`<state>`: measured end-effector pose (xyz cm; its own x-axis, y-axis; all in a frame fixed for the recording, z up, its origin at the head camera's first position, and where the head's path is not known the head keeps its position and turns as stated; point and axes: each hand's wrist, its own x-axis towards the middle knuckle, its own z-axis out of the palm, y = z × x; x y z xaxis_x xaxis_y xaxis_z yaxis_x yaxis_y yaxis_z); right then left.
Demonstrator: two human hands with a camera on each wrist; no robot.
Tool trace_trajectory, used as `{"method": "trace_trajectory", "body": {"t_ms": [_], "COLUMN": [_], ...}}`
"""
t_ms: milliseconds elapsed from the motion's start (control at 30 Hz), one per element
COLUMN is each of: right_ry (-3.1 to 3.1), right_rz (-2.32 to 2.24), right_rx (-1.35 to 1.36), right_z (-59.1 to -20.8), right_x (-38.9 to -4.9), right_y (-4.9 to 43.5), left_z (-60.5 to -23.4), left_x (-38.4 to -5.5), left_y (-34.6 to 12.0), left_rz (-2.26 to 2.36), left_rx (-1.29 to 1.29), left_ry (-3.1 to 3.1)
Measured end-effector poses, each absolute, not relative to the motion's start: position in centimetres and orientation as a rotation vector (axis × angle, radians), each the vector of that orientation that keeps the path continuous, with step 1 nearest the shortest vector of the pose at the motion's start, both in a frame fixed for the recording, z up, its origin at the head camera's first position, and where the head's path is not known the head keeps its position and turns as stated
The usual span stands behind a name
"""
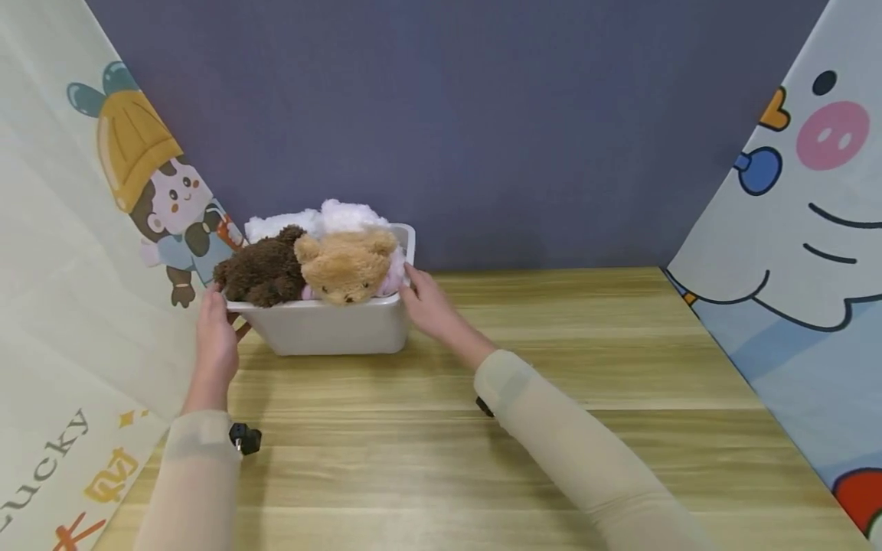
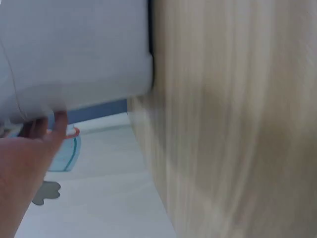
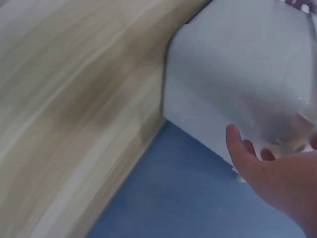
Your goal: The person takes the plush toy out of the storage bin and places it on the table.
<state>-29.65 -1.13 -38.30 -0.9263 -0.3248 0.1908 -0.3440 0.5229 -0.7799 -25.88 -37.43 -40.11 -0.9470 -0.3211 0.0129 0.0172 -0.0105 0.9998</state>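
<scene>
White plastic bin is at the L rear of the wood-grain bench, nr the grey-blue back wall & just beside the L printed panel; can't tell if its base is fully down or a touch off the surface. L hand grips the bin's L end: thumb up at the rim, fingers bent under it. R hand grips the R end at the rim, thumb side up; R wrist cam shows the little finger sticking out alongside the bin wall, other fingers curled in, partly hidden.

Bin's loaded w/ plush toys, heaped a bit over the rim. Front L: dk brown plush, face not visible. Front R: tan teddy bear, face to the camera, head over the front rim, w/ pale pink fabric next to it. Behind: white fluffy plush, approx. two lumps, mostly hidden.

Both arms in cream sleeves; blk wrist device by the L cuff, another partly visible by the R. L panel has a cartoon child in a yellow hat; R printed panel has a white cartoon figure w/ pink snout.
</scene>
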Motion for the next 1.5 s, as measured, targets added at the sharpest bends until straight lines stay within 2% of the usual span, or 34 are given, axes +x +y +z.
{"method": "trace_trajectory", "body": {"t_ms": [167, 300, 533, 767, 1000, 1133, 1333, 1500], "right_ry": [-2.667, -2.66, -2.668, -2.699, -2.837, -2.851, -2.865, -2.882], "right_rz": [1.381, 1.415, 1.472, 1.439, 1.197, 1.119, 1.035, 0.98], "right_rx": [0.54, 0.46, 0.47, 0.479, 0.522, 0.719, 1.037, 1.12], "right_z": [-39.6, -40.6, -41.0, -40.6, -36.5, -32.6, -28.9, -28.3], "right_x": [-29.5, -29.5, -29.4, -29.7, -30.2, -30.6, -30.5, -30.4], "right_y": [-0.7, -0.7, -1.0, -0.4, 1.7, 2.5, 0.1, -2.9], "left_z": [-40.9, -42.2, -42.7, -42.3, -42.5, -42.6, -42.7, -43.1], "left_x": [-25.6, -25.7, -26.4, -27.1, -27.5, -27.4, -26.7, -26.5], "left_y": [-37.7, -38.0, -38.3, -37.5, -36.9, -36.7, -37.1, -38.1], "left_rz": [-2.101, -1.943, -1.463, -1.422, -1.445, -1.448, -1.453, -1.476], "left_rx": [0.159, 0.082, 0.146, 0.181, 0.241, 0.243, 0.26, 0.29], "left_ry": [-2.106, -2.296, -2.455, -2.481, -2.476, -2.458, -2.435, -2.429]}}
